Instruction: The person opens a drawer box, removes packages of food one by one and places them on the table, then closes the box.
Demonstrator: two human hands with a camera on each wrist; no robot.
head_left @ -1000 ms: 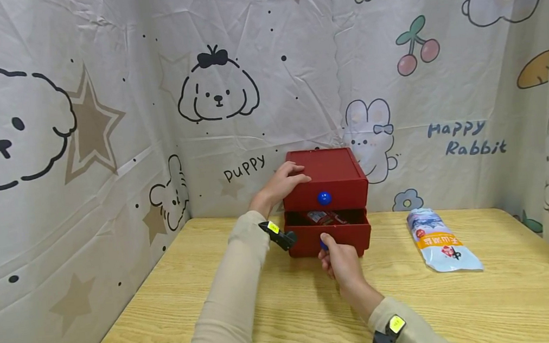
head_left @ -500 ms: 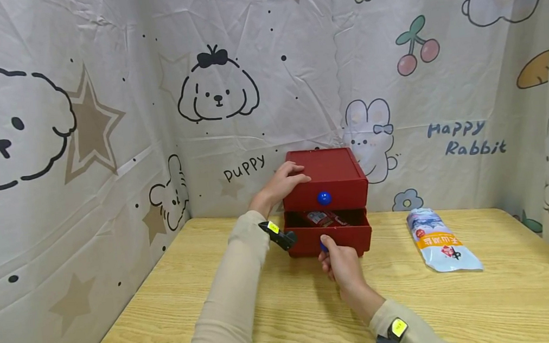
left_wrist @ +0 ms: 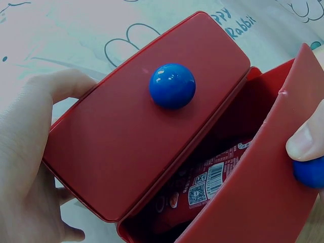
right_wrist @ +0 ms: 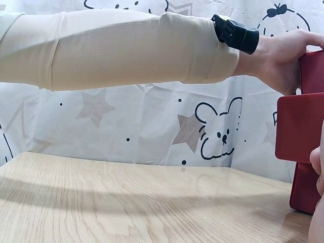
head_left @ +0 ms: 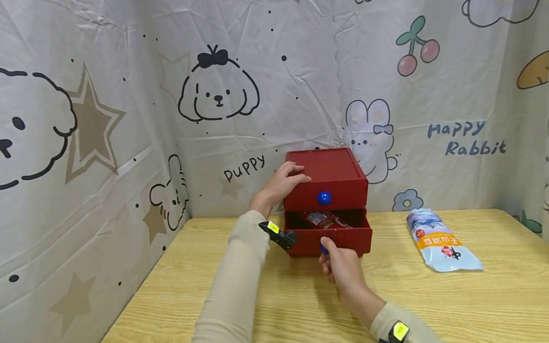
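A small red drawer cabinet [head_left: 325, 164] with two drawers stands near the back of the table. Its upper drawer is closed, with a blue knob [left_wrist: 172, 86] on the front. The lower drawer [head_left: 344, 237] is pulled partway out, and a red printed packet [left_wrist: 207, 182] with a barcode lies inside, partly hidden. My left hand [head_left: 278, 186] holds the cabinet's upper left corner, with one digit over the top and others along the side. My right hand [head_left: 345, 269] pinches the lower drawer's blue knob [left_wrist: 310, 173], thumb on top; its curled fingers are partly hidden.
A blue, white and orange printed bag [head_left: 439, 241] lies flat on the wooden table [head_left: 169, 311], to the right of the cabinet. A patterned cloth [head_left: 255, 59] hangs behind and on both sides. Both wrists wear black camera bands.
The lower drawer has come slightly further out toward me, with my right hand on its knob. More of the red packet shows. My left hand stays in place.
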